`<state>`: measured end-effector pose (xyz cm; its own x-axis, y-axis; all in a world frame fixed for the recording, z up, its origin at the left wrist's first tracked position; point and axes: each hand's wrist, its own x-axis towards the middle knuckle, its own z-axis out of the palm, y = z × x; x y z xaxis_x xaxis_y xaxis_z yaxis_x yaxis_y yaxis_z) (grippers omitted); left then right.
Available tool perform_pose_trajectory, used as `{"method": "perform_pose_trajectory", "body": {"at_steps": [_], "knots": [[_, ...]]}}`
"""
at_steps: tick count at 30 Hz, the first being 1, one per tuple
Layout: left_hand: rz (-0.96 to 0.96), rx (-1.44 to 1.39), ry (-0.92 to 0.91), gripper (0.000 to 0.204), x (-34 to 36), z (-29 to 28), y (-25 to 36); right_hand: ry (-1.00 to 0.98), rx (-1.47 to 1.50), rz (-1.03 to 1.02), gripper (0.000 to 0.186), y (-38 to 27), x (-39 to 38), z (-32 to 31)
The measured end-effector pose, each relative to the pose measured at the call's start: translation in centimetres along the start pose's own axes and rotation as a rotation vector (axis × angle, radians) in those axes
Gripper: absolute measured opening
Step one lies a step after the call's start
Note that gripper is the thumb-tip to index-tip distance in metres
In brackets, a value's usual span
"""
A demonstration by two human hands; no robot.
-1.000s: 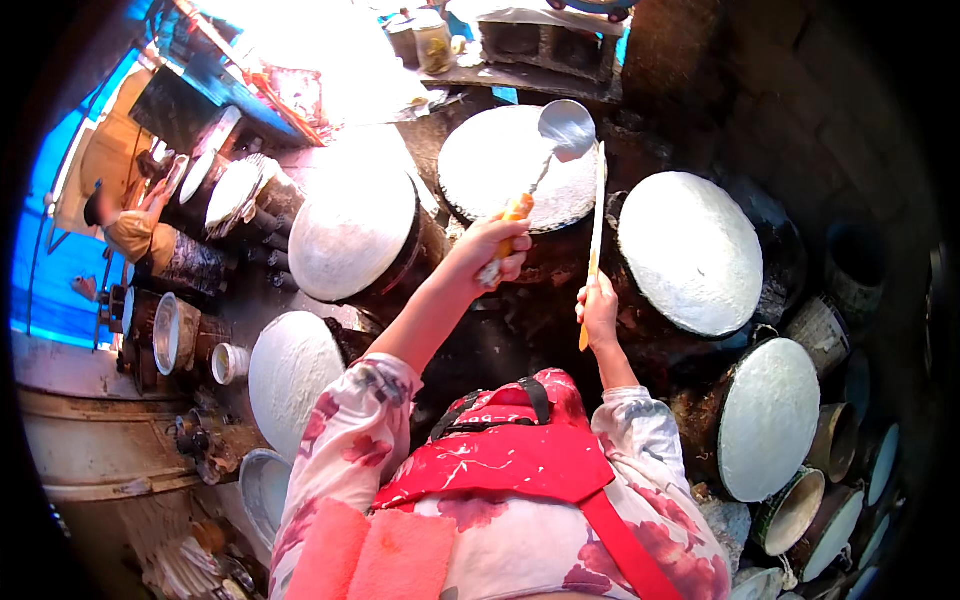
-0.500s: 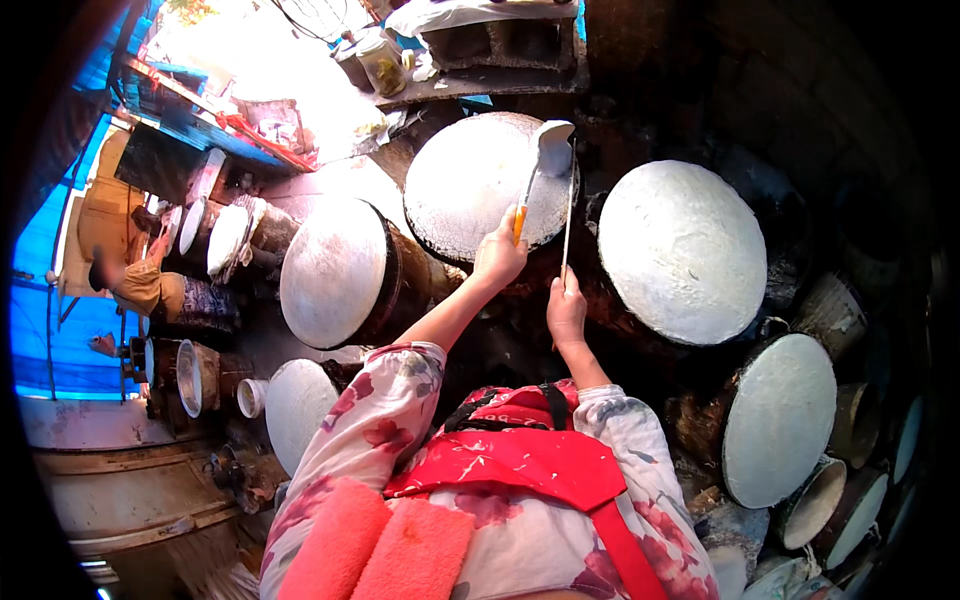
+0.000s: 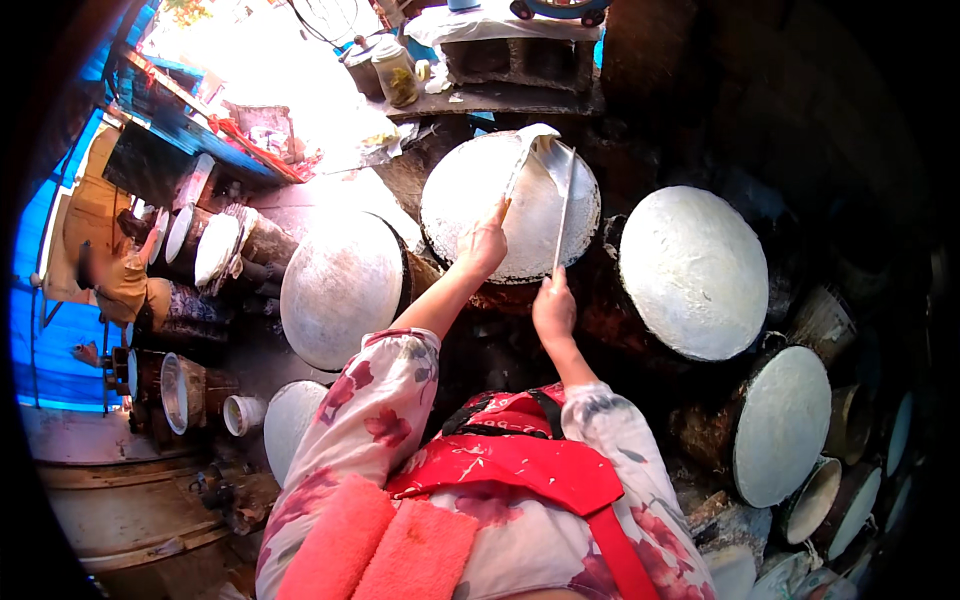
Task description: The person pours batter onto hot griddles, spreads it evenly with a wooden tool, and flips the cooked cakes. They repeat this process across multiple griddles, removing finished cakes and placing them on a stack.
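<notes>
In front of me stands a dark, drum-like vessel with a round white top (image 3: 465, 205). Over that top reaches my left hand (image 3: 484, 243), its fingers closed on the handle of a long, thin tool. A pale, thin flap (image 3: 542, 150) hangs at the tool's far end; whether it is part of the tool or a sheet I cannot tell. My right hand (image 3: 554, 305) is at the near right rim, closed on a thin stick (image 3: 565, 210). The stick slants away across the white top, its far tip beside the pale flap.
More white-topped drums stand close by: one at right (image 3: 695, 270), one at left (image 3: 340, 290), one lower right (image 3: 783, 425). A shelf (image 3: 500, 98) with a jar (image 3: 396, 75) is beyond. At far left a person (image 3: 120, 285) is among further drums.
My left hand has moved slightly left, and the pale piece at its tool's end now spreads as a flap toward the stick. The whole view has shifted a little downward.
</notes>
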<state>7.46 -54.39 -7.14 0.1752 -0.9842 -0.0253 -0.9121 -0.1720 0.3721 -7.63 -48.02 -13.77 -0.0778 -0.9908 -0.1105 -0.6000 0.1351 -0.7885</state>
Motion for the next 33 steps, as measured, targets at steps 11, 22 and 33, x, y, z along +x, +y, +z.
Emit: {"method": "perform_pose_trajectory", "body": {"at_steps": [11, 22, 33], "knots": [[-0.007, 0.026, 0.055, 0.063, 1.4, -2.7, -6.5, 0.031, -0.031, -0.082, 0.042, -3.2, 1.0, 3.1], [-0.051, 0.031, -0.017, 0.064, -2.2, -6.1, -8.4, -0.068, -0.251, -0.155, 0.043, -3.4, 2.8, 4.2], [-0.118, 0.066, -0.039, 0.067, -6.1, -7.9, -10.3, -0.136, -0.31, -0.252, 0.049, -3.6, 1.4, 4.2]]}}
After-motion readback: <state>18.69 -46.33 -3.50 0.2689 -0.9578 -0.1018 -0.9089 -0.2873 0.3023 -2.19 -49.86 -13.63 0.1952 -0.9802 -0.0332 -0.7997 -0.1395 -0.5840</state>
